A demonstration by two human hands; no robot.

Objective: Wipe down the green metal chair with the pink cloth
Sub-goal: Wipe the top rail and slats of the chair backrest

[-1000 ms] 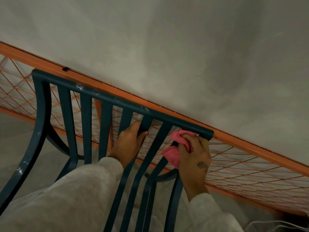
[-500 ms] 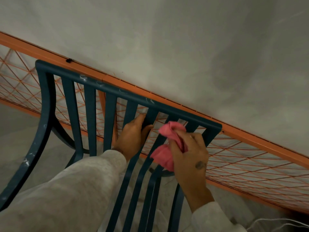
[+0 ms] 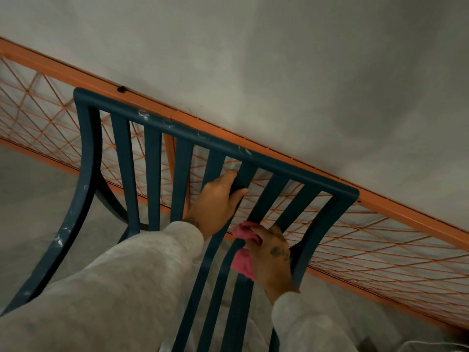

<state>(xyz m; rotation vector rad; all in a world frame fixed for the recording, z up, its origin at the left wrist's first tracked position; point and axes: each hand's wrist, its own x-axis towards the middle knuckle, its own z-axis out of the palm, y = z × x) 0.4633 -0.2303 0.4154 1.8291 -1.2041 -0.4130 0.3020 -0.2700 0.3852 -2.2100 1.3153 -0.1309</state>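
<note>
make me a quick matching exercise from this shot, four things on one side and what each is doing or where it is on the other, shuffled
Things:
1. left hand
2. right hand
3. pink cloth
4. orange mesh panel

States or places:
A. bunched up against a slat
B. behind the green chair, along the wall
C. bare, wrapped around a slat near the top rail
D. presses the cloth to a lower slat

Pairs: 1-C, 2-D, 3-A, 4-B

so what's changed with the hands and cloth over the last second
The right hand has slid the pink cloth down from the chair's top rail onto a slat lower on the backrest. The left hand still grips the same middle slat, and the white smudges on the top rail remain.
</note>
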